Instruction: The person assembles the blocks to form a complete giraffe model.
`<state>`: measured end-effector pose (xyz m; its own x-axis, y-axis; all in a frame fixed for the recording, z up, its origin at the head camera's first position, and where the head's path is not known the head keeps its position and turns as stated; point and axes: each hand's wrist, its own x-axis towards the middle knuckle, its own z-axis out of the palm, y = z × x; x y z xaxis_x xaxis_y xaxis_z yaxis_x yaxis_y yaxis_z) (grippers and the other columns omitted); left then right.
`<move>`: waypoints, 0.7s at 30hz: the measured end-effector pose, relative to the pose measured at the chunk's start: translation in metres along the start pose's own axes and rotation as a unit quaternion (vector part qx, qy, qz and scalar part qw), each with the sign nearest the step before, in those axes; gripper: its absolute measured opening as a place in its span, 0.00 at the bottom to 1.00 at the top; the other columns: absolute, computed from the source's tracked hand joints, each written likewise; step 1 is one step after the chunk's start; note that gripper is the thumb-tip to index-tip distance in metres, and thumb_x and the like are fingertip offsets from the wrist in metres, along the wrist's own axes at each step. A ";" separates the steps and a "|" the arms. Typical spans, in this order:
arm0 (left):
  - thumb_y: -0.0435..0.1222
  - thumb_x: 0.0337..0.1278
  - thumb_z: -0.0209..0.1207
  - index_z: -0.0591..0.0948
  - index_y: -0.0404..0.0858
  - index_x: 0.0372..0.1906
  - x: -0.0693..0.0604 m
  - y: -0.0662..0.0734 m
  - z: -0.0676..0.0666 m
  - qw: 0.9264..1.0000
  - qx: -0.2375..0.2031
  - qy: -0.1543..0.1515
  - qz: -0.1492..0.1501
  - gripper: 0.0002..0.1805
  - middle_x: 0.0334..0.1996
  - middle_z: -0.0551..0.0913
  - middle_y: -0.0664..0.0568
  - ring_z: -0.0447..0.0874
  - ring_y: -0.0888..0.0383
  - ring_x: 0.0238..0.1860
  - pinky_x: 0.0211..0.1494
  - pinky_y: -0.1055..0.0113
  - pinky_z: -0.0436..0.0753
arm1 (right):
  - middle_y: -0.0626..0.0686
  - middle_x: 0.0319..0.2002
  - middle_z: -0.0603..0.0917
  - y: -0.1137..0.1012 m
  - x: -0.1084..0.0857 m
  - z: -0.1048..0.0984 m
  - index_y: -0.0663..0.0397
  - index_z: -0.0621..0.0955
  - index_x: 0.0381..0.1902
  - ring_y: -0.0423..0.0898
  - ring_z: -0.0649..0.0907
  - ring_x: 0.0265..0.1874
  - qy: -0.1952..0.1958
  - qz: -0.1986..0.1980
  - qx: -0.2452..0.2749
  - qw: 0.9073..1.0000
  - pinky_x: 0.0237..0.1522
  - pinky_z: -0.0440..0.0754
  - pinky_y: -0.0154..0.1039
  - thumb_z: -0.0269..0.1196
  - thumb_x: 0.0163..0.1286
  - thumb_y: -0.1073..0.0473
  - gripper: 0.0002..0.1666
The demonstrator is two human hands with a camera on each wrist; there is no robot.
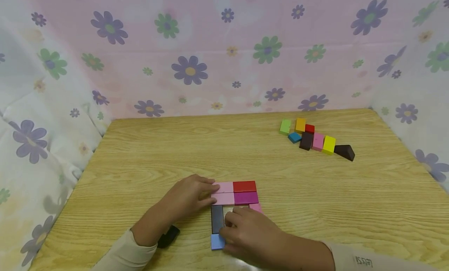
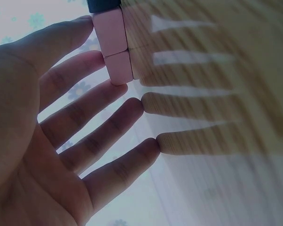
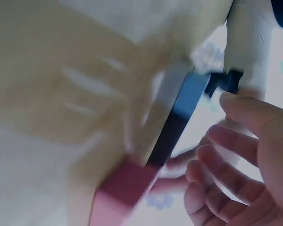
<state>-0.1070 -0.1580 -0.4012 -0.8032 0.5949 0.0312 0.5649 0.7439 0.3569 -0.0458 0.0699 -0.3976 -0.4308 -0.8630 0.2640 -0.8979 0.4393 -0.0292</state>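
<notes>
My left hand has its fingers spread against the left ends of two light pink blocks, which lie side by side; the left wrist view shows the fingertips on the pink ends. A red block and a magenta block continue the two rows. Below them stretches a dark block, then a light blue block. My right hand hovers beside these two, its fingers loosely bent with nothing visible between them. It partly covers another pink block and whatever lies beneath.
Under my left forearm sits a black notched block. Toward the back right is a loose group of coloured blocks, among them a green one, a yellow one and a dark wedge. Flowered cloth surrounds the wooden table.
</notes>
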 end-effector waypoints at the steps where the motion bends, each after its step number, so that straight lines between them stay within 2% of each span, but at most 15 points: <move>1: 0.44 0.60 0.68 0.87 0.44 0.54 0.000 0.000 0.000 1.000 0.000 0.000 0.000 0.19 0.54 0.87 0.49 0.85 0.51 0.56 0.59 0.54 0.84 | 0.42 0.35 0.81 0.005 -0.002 -0.002 0.41 0.87 0.38 0.37 0.78 0.34 0.007 0.009 0.004 1.000 0.37 0.79 0.29 0.70 0.63 0.46 0.10; 5: 0.44 0.60 0.68 0.87 0.44 0.54 0.001 0.000 0.000 1.000 -0.001 -0.001 -0.001 0.19 0.55 0.87 0.49 0.84 0.50 0.57 0.60 0.54 0.83 | 0.43 0.35 0.83 0.030 -0.010 -0.010 0.45 0.88 0.38 0.38 0.79 0.34 0.048 0.057 0.010 0.997 0.36 0.82 0.31 0.73 0.61 0.49 0.10; 8: 0.44 0.60 0.68 0.87 0.44 0.54 0.001 0.000 0.000 1.000 -0.002 -0.005 -0.003 0.19 0.55 0.87 0.49 0.84 0.50 0.57 0.60 0.53 0.83 | 0.44 0.35 0.84 0.051 -0.017 -0.015 0.47 0.88 0.39 0.39 0.79 0.35 0.060 0.107 0.014 0.992 0.37 0.83 0.32 0.75 0.58 0.50 0.13; 16: 0.43 0.60 0.68 0.87 0.43 0.54 -0.002 -0.002 0.000 1.000 0.000 0.001 0.006 0.18 0.54 0.87 0.49 0.85 0.49 0.57 0.59 0.53 0.84 | 0.56 0.42 0.87 0.127 -0.038 -0.021 0.57 0.87 0.48 0.53 0.83 0.43 0.048 0.226 -0.046 0.972 0.43 0.87 0.46 0.74 0.60 0.54 0.21; 21: 0.44 0.60 0.68 0.87 0.43 0.54 -0.001 -0.002 0.000 1.000 0.000 0.002 0.009 0.19 0.54 0.87 0.48 0.85 0.49 0.56 0.59 0.54 0.84 | 0.63 0.47 0.85 0.171 -0.053 -0.025 0.64 0.84 0.53 0.60 0.82 0.48 0.013 0.287 -0.059 0.956 0.48 0.85 0.54 0.70 0.65 0.56 0.22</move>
<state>-0.1069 -0.1597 -0.4021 -0.7940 0.6065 0.0409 0.5786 0.7334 0.3568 -0.1740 0.1973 -0.3923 -0.8460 -0.4652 0.2605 -0.4967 0.8652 -0.0679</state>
